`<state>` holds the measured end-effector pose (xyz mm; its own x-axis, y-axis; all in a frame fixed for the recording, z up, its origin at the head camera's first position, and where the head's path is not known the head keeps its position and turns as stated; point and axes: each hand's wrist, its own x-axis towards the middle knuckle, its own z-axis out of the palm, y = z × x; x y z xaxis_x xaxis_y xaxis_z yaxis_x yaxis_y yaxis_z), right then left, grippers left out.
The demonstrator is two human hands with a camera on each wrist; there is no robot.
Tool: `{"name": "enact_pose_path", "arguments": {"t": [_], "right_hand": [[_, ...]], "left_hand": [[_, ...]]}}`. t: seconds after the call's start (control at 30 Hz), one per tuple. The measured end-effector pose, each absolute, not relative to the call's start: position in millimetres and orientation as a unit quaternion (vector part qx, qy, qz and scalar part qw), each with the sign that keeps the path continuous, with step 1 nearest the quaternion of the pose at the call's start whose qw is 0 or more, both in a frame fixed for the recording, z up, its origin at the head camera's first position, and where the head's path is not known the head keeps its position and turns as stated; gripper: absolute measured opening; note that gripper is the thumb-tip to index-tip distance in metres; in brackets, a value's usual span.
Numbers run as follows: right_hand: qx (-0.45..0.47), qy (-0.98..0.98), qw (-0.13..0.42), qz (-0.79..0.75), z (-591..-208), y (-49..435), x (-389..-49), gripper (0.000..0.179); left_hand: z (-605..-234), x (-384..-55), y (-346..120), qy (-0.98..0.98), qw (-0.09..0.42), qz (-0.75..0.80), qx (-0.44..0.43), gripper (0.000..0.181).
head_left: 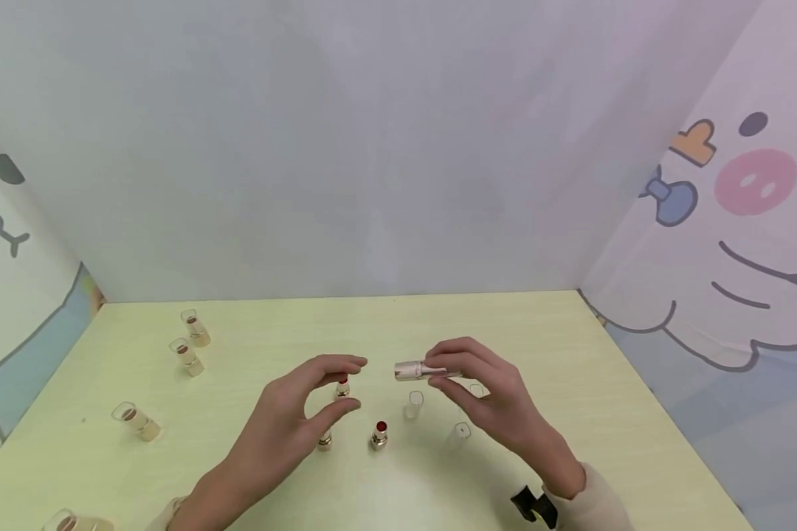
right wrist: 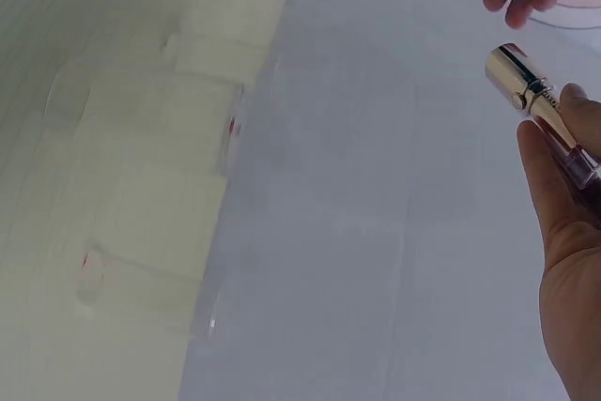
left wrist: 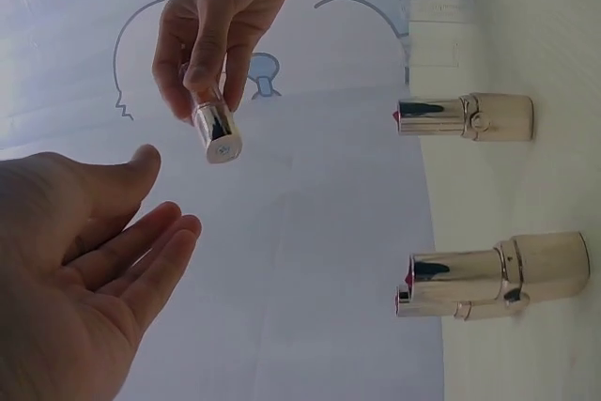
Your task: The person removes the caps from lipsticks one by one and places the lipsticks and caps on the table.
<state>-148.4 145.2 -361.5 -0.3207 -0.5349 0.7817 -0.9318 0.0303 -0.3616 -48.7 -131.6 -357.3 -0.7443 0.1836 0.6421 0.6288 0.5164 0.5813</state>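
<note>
My right hand (head_left: 501, 394) pinches a gold lipstick (head_left: 409, 370) near its clear-capped end, above the table. Its gold base points left, toward my left hand (head_left: 282, 417). The left hand holds nothing; its thumb and fingers are spread apart, with a gap to the lipstick, as the left wrist view also shows. Below the hands stand three uncapped gold lipsticks with red tips, among them a front one (head_left: 379, 436) and a back one (head_left: 342, 389); the left hand partly covers the third (head_left: 325, 441). In the right wrist view, the clear end of the held lipstick (right wrist: 515, 74) is partly hidden by fingers.
Clear caps stand on the table (head_left: 272, 324) by the right hand, including one cap (head_left: 414, 405) and a nearer cap (head_left: 461, 434). Several capped lipsticks, such as this one (head_left: 137, 422), stand along the left side. A black strap piece (head_left: 534, 507) hangs by the right sleeve.
</note>
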Motion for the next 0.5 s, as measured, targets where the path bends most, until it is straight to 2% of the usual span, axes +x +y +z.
{"name": "enact_pose_path", "arguments": {"t": [0.2,0.37,0.5], "right_hand": [[0.568,-0.634,0.217,0.477,-362,127,-141,0.019],[0.573,-0.614,0.224,0.495,-363,117,-136,0.019],[0.572,-0.608,0.208,0.509,-367,113,-132,0.018]], "left_hand": [[-356,-50,-121,-0.826,0.251,-0.427,-0.268,0.063],[-357,-50,-119,-0.826,0.255,-0.431,-0.261,0.059],[-358,-50,-117,-0.82,0.255,-0.443,-0.257,0.056]]}}
